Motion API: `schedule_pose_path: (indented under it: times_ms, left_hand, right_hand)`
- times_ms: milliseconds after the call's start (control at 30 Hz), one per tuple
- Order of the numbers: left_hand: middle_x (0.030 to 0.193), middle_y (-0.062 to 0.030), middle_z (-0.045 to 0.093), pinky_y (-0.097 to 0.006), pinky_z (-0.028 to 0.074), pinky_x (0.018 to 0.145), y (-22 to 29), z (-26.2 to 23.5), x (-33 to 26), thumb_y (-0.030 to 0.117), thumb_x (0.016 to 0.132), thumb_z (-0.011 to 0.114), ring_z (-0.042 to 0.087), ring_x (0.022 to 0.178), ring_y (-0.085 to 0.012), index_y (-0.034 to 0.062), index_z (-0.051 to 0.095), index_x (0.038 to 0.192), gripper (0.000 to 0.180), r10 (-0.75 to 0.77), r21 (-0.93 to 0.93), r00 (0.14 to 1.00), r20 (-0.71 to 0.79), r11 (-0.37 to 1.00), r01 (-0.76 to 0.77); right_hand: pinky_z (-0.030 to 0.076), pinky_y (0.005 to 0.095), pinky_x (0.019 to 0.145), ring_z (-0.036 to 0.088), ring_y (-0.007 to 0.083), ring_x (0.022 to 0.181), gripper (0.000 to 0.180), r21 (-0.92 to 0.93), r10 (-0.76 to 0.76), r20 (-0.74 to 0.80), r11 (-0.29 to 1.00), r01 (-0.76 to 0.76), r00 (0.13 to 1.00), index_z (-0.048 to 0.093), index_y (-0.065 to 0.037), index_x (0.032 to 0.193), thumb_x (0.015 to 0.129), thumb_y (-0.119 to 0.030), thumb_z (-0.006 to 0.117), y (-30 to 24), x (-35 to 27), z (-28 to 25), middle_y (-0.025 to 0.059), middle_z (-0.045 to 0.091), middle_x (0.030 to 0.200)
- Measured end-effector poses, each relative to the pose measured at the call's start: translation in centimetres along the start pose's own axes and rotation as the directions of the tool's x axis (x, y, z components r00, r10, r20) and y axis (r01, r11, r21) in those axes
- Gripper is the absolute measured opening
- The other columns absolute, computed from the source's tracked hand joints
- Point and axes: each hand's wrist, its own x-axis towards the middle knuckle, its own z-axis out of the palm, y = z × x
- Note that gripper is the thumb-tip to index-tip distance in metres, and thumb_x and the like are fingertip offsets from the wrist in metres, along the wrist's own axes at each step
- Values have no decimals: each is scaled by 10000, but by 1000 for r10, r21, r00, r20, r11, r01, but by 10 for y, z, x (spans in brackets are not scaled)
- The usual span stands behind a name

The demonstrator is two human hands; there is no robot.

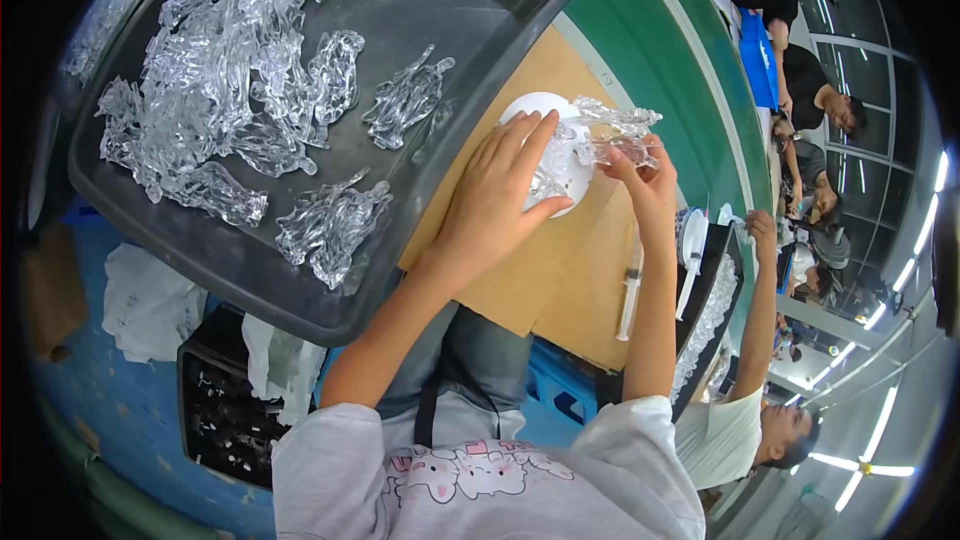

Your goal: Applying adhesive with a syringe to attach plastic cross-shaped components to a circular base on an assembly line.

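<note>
My right hand [645,185] pinches a clear plastic figure [625,125] between thumb and fingers, over the right edge of a white round plate [562,208]. My left hand [500,175] lies across the plate's left side with fingers stretched out and thumb apart. Close by its thumb and fingertips, more clear plastic [545,183] shows on the plate, partly covered by the hand. The plate sits on a brown cardboard sheet [575,285]. A syringe [630,295] lies on the cardboard beside my right forearm.
A dark grey tray [330,310] with heaped clear figures [220,70] stands at the left. Right of my forearm are another white dish [692,237] and a dark bin of clear pieces [705,330]. A co-worker's arm [760,310] reaches in nearby. A black bin [225,410] stands lower left.
</note>
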Motion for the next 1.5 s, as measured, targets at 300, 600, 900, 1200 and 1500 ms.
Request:
schedule_pose_path:
  times_ms: [300, 600, 900, 1200, 1500]
  left_hand:
    - [1303, -207, 404, -443, 339, 1006, -2, 3, -1, 222, 726, 734, 383, 1223, -380, 28, 361, 1336, 741, -11, 10, 1000, -7, 1000, 11]
    - [1294, -205, 412, -440, 343, 1003, -1, 3, 0, 222, 725, 732, 387, 1219, -379, 30, 357, 1339, 745, -15, 3, 1000, 0, 1000, 15]
    - [1290, -211, 414, -441, 346, 1003, 0, 2, 0, 234, 730, 729, 390, 1217, -381, 39, 347, 1349, 753, -11, 13, 1000, -2, 1000, 11]
    - [1318, -185, 432, -419, 360, 995, 0, 0, -1, 197, 719, 741, 407, 1231, -352, 38, 378, 1335, 732, -30, 31, 999, -20, 999, 31]
    - [1275, -200, 430, -438, 354, 989, 0, 6, 0, 230, 717, 739, 404, 1202, -376, 19, 377, 1316, 731, -3, 31, 1000, -20, 1000, 4]
  right_hand:
    - [509, 242, 715, 611, 116, 816, 264, -408, -99, -21, 909, 82, 995, 581, 42, 1031, 830, -108, 662, -17, -10, 16, 85, 648, 937]
    - [500, 268, 754, 638, 155, 804, 265, 27, 137, 66, 990, -139, 988, 595, 26, 1034, 841, -151, 635, 4, 6, -12, 82, 660, 924]
    - [504, 251, 735, 635, 143, 804, 257, -61, 49, -20, 997, -50, 999, 590, 43, 1037, 841, -116, 642, 1, -2, -1, 85, 657, 914]
    - [518, 230, 699, 619, 93, 756, 267, -482, -122, -14, 871, 100, 992, 616, 39, 1030, 818, -112, 677, -19, -12, 16, 81, 675, 869]
    - [534, 260, 689, 662, 154, 731, 267, -592, -210, 11, 786, 176, 978, 615, 47, 1007, 811, -123, 679, -21, -15, 22, 135, 682, 850]
